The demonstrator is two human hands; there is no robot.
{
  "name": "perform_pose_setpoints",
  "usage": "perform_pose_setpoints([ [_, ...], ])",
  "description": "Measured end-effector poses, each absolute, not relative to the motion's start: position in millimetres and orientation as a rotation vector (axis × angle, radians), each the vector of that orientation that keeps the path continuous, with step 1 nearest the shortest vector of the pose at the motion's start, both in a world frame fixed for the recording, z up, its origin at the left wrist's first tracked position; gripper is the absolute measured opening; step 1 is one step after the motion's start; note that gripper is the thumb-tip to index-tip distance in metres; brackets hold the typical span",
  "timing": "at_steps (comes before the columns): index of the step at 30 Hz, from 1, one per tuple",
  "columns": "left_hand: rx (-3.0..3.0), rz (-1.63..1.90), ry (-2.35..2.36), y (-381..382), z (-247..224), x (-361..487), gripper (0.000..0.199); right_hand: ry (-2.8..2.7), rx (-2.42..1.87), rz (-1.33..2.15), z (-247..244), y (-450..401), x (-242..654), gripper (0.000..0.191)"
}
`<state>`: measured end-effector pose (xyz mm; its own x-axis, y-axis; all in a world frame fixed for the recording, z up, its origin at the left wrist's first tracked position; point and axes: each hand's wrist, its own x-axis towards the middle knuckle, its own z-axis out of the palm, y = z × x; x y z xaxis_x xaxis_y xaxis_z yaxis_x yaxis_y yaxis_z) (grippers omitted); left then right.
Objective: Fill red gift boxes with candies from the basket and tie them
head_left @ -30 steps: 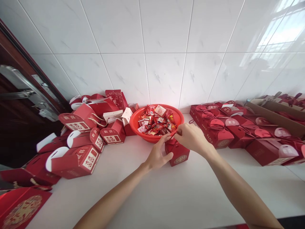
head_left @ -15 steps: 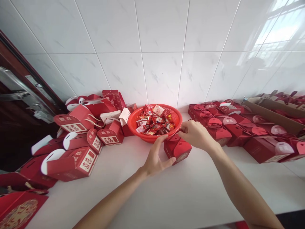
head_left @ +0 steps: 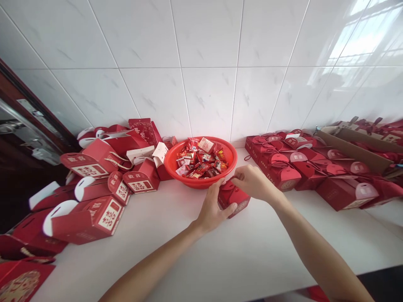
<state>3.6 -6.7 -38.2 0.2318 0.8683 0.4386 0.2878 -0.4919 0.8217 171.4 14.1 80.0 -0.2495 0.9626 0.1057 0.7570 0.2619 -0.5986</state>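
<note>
Where a small red cardboard box (head_left: 236, 200) stands on the white desk (head_left: 189, 260), at five o'clock from the round red plastic basket (head_left: 201, 183) of wrapped sweets (head_left: 205, 158): left hand (head_left: 210, 213), spread, thumb against box; right hand (head_left: 255, 183), fingertips pressed together at its top, contents of pinch hidden. Apparently done: closed red boxes (head_left: 336, 191), three o'clock, several corded. Apparently left: open red boxes (head_left: 74, 224), eight to ten o'clock; central box folded shut, tie unclear.

left hand (head_left: 215, 211): bare | right hand (head_left: 255, 183): bare | forearms (head_left: 157, 261): bare, slim
</note>
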Motion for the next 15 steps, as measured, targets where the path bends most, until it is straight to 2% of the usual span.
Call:
perform_pose_setpoints([
  [4,1.957,1.233,1.030,-6.9,-32.1,5.2,0.076,-1.806,-1.287,1.006,75.2,18.6,174.8,0.018],
  [8,1.947,1.187,1.072,-6.4,-24.1,8.9,0.079,-1.629,-1.128,1.300,73.1,17.9,177.0,0.019],
  [12,1.936,1.149,1.105,-3.4,-18.1,15.2,0.082,-1.589,-1.137,1.289,68.7,16.5,179.3,0.020],
  [15,1.962,1.100,1.144,0.3,-13.3,21.3,0.079,-1.686,-1.247,1.113,65.3,16.9,180.6,0.009],
])
